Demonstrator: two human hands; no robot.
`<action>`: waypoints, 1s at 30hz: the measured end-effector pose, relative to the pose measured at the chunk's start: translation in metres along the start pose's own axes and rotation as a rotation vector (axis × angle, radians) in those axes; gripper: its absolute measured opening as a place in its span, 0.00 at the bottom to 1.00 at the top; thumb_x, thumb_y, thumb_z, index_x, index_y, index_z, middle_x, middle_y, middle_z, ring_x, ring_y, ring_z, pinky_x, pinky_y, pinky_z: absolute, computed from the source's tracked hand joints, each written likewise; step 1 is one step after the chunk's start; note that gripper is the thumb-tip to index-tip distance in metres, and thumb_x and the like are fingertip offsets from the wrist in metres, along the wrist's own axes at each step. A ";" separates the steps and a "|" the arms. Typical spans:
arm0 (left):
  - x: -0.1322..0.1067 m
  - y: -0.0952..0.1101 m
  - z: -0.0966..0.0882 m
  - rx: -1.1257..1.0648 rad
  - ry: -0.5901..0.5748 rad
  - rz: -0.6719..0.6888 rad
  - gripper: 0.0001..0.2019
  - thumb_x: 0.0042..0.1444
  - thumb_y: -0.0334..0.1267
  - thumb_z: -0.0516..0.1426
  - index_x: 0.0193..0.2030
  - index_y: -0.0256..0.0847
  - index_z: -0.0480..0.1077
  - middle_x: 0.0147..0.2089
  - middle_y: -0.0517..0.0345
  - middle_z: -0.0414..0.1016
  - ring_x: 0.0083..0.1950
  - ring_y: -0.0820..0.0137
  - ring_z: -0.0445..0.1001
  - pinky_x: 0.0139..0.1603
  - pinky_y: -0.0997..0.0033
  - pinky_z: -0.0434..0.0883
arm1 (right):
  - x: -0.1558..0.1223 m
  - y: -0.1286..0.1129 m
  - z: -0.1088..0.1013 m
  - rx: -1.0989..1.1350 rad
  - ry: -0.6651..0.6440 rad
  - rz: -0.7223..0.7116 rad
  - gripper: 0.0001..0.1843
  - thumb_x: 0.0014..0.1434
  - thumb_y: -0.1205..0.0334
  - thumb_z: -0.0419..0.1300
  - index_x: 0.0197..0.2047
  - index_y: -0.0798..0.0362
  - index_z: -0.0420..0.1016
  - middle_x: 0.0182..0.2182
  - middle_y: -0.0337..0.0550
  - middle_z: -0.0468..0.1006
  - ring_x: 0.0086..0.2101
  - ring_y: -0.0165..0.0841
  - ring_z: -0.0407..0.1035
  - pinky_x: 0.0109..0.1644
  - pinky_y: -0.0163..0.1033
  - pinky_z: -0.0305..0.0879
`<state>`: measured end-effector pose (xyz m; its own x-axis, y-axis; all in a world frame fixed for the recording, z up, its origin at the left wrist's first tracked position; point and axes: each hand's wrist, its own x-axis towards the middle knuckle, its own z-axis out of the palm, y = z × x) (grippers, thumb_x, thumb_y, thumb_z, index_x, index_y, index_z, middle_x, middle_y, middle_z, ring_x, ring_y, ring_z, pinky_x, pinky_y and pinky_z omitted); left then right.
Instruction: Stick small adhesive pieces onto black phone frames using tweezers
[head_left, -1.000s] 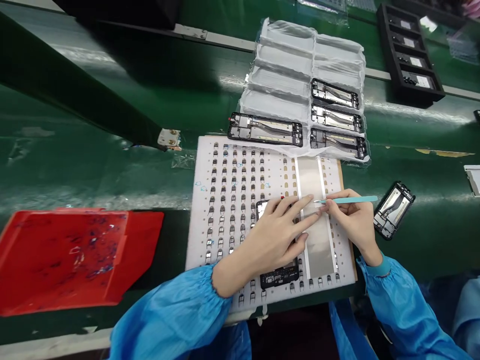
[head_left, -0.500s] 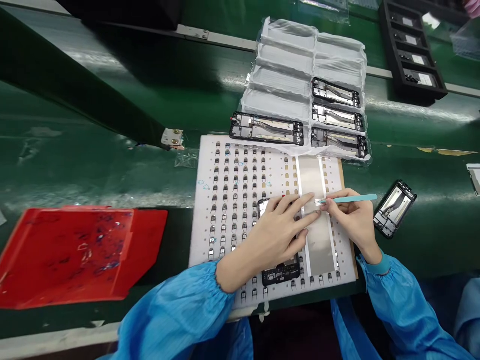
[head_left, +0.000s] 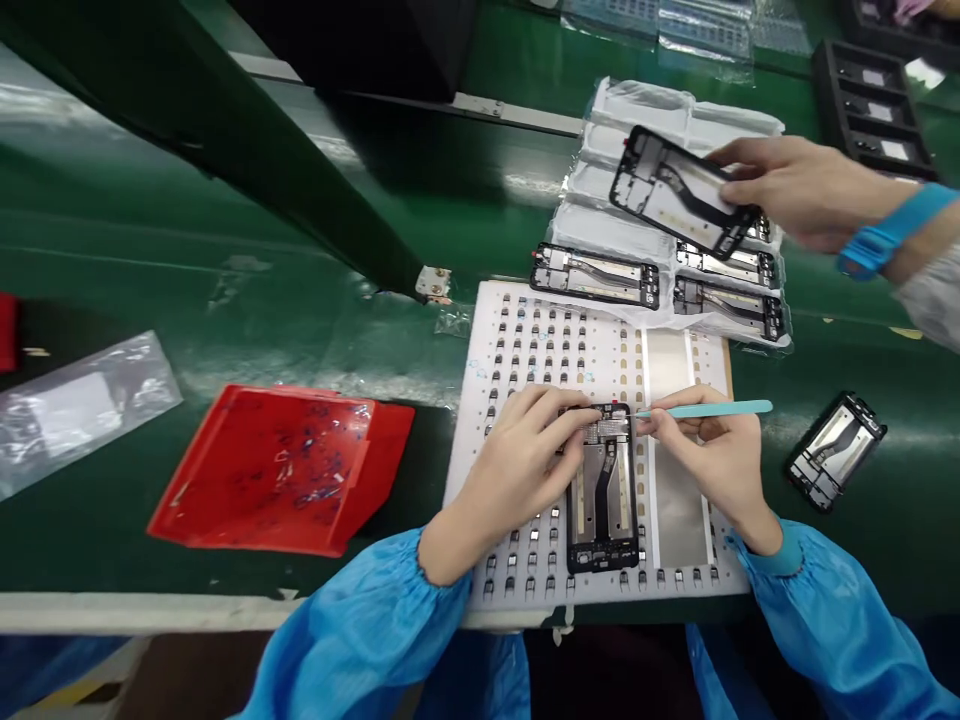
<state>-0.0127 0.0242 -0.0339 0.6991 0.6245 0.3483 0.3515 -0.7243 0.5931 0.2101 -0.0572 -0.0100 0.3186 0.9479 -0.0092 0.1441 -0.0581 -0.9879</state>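
A black phone frame (head_left: 602, 492) lies upright on a white sheet (head_left: 517, 340) dotted with several small metal parts. My left hand (head_left: 525, 463) rests on the frame's upper left, fingers curled against its top edge. My right hand (head_left: 712, 455) pinches teal tweezers (head_left: 709, 409), whose tip touches the frame's top right corner. A bare strip of backing (head_left: 675, 440) runs beside the frame under my right hand.
Another person's hand (head_left: 802, 190) lifts a black frame (head_left: 675, 195) from a clear plastic tray (head_left: 645, 130) holding more frames. A loose frame (head_left: 836, 450) lies right. A red tray (head_left: 289, 465) sits left, a plastic bag (head_left: 75, 405) far left, a black tray (head_left: 874, 110) back right.
My left hand slid off the frame, uncovering it, and its fingers curled at the top edge. The tweezers came to the frame's corner. Another person's hand reached in and lifted a frame.
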 end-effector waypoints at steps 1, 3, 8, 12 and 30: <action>-0.001 -0.002 0.000 0.012 -0.008 0.005 0.12 0.73 0.27 0.54 0.58 0.38 0.74 0.55 0.47 0.79 0.55 0.58 0.73 0.54 0.52 0.76 | 0.003 0.003 0.005 0.012 -0.015 0.010 0.07 0.67 0.55 0.72 0.41 0.48 0.84 0.34 0.44 0.88 0.38 0.43 0.88 0.40 0.45 0.89; -0.003 -0.005 0.002 0.027 -0.029 0.010 0.13 0.73 0.27 0.54 0.59 0.38 0.74 0.56 0.47 0.80 0.56 0.57 0.73 0.53 0.52 0.76 | 0.007 0.010 0.011 0.022 -0.031 0.029 0.09 0.67 0.53 0.73 0.41 0.49 0.84 0.34 0.44 0.88 0.38 0.43 0.88 0.41 0.46 0.89; -0.003 -0.007 0.005 0.053 -0.045 0.011 0.15 0.73 0.27 0.53 0.61 0.37 0.73 0.57 0.46 0.79 0.56 0.56 0.73 0.53 0.52 0.75 | 0.012 0.016 0.015 -0.002 -0.048 0.034 0.11 0.66 0.51 0.73 0.41 0.49 0.84 0.34 0.45 0.89 0.38 0.44 0.88 0.41 0.45 0.89; -0.003 -0.007 0.004 0.070 -0.050 0.026 0.15 0.73 0.27 0.53 0.62 0.37 0.73 0.57 0.46 0.78 0.56 0.56 0.73 0.53 0.52 0.75 | 0.012 0.015 0.015 -0.018 -0.040 0.037 0.12 0.66 0.50 0.73 0.41 0.49 0.84 0.35 0.46 0.89 0.39 0.45 0.88 0.42 0.46 0.90; 0.003 -0.012 0.009 0.203 -0.103 0.102 0.19 0.71 0.26 0.54 0.66 0.36 0.72 0.58 0.43 0.78 0.56 0.54 0.73 0.53 0.50 0.78 | 0.006 0.018 0.016 -0.055 -0.012 0.013 0.11 0.66 0.50 0.73 0.41 0.48 0.83 0.34 0.45 0.89 0.40 0.46 0.88 0.42 0.48 0.90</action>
<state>-0.0093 0.0319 -0.0461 0.7935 0.5198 0.3165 0.3866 -0.8322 0.3974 0.2002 -0.0473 -0.0303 0.3092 0.9507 -0.0243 0.1914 -0.0872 -0.9776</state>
